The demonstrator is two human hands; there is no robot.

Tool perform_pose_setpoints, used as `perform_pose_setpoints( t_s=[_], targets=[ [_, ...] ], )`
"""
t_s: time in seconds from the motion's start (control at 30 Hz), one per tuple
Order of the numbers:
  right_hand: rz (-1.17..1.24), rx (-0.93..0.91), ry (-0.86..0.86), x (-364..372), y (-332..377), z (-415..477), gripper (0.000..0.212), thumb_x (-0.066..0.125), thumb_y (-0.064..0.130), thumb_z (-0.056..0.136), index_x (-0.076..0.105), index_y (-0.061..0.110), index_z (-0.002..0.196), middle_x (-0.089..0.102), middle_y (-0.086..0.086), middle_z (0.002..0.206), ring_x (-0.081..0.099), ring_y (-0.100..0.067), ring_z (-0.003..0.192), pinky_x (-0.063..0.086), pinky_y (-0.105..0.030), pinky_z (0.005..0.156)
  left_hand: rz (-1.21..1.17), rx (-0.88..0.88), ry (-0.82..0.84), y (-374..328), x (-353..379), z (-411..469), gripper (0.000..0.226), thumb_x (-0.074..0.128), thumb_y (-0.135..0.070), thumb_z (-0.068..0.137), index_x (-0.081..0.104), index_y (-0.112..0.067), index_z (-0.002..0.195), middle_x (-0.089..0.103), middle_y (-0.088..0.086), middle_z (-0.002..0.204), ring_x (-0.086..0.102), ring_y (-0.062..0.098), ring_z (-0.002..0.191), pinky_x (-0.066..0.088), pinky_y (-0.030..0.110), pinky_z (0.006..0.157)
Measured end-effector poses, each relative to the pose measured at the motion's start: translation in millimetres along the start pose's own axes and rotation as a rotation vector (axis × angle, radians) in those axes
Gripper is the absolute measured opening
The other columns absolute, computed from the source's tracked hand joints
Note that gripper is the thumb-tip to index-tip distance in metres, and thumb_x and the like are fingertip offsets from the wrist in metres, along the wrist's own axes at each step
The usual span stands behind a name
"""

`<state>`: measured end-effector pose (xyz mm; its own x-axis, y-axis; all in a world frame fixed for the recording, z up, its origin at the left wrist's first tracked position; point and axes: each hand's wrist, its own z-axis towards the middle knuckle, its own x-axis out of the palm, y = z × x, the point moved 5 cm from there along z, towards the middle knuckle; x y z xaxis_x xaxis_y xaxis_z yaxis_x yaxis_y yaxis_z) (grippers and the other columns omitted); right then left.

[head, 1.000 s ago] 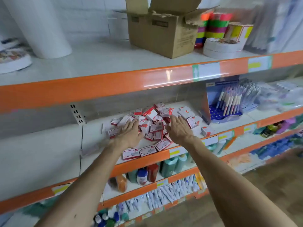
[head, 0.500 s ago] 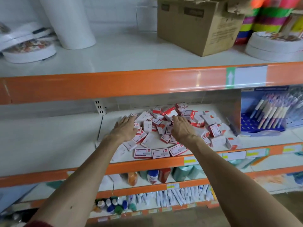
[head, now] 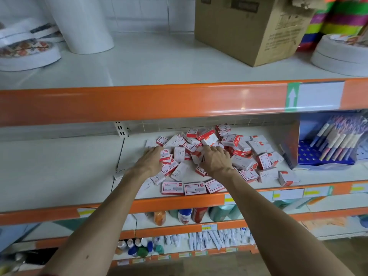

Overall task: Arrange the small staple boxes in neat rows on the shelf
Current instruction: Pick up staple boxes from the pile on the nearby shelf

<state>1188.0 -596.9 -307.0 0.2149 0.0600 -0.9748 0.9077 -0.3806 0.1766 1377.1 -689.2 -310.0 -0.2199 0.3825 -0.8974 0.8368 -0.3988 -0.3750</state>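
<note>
The white shelf [head: 59,166] with its orange front edge carries the heap of staple boxes [head: 239,144], a loose jumble of red-and-white packs lying at every angle. Above the heap and to its right, on the next shelf up, stands a brown cardboard carton [head: 249,30]; above the heap and to its left stands a broad white roll [head: 83,22]. Just right of the heap sits a blue pen display [head: 326,148]. The left hand [head: 151,160] lies palm down on the heap's left edge, its grip wide, with the fingers stretched flat over the boxes. The right hand [head: 216,159] rests on the middle of the heap with its index finger reaching forward; the other fingertips are lost among the packs, so I cannot tell whether its grip holds one. In front of the heap, three boxes [head: 194,188] lie flat side by side along the shelf edge. Left of the heap, one stray box [head: 119,173] lies apart.
</note>
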Motion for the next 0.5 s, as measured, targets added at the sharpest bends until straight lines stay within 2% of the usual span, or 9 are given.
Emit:
perform_pose_setpoints(
  t_s=[0.1, 0.2, 0.37, 0.5],
  targets=[
    [-0.02, 0.039, -0.003, 5.2, 6.3, 4.0, 0.069, 0.057, 0.05, 0.09, 0.034, 0.008, 0.14, 0.051, -0.012, 0.138, 0.039, -0.029, 0.134, 0.025, -0.048, 0.116, -0.02, -0.006, -0.046, 1.6, -2.4, 1.4, 0.044, 0.05, 0.0, 0.094, 0.043, -0.015, 0.134, 0.052, 0.007, 0.127, 0.047, 0.02, 0.119, 0.044, 0.031, 0.093],
    [-0.034, 0.08, -0.035, 8.7, 12.7, 6.8, 0.077, 0.053, 0.06, 0.088, 0.034, 0.006, 0.139, 0.051, -0.013, 0.137, 0.039, -0.03, 0.134, 0.021, -0.048, 0.116, -0.023, 0.004, -0.065, 3.7, -3.1, 0.2, 0.046, 0.053, 0.0, 0.092, 0.043, -0.015, 0.135, 0.052, 0.007, 0.127, 0.045, 0.02, 0.121, 0.043, 0.03, 0.094],
    [-0.083, 0.128, -0.104, 12.0, 14.9, 10.6, 0.05, 0.051, 0.034, 0.097, 0.036, 0.009, 0.137, 0.054, -0.011, 0.134, 0.04, -0.03, 0.133, 0.018, -0.05, 0.118, -0.034, 0.019, -0.093, 8.2, -6.6, 2.1, 0.051, 0.055, 0.002, 0.09, 0.044, -0.018, 0.136, 0.052, 0.004, 0.131, 0.043, 0.019, 0.125, 0.042, 0.034, 0.1],
    [-0.056, 0.11, -0.116, 10.5, 13.6, 13.1, 0.053, 0.054, 0.036, 0.095, 0.037, 0.009, 0.137, 0.055, -0.011, 0.132, 0.042, -0.029, 0.132, 0.02, -0.049, 0.118, -0.011, 0.018, -0.098, 5.3, -7.0, 4.4, 0.052, 0.06, -0.007, 0.089, 0.043, -0.02, 0.136, 0.049, 0.001, 0.137, 0.042, 0.02, 0.128, 0.04, 0.041, 0.104]
  ],
)
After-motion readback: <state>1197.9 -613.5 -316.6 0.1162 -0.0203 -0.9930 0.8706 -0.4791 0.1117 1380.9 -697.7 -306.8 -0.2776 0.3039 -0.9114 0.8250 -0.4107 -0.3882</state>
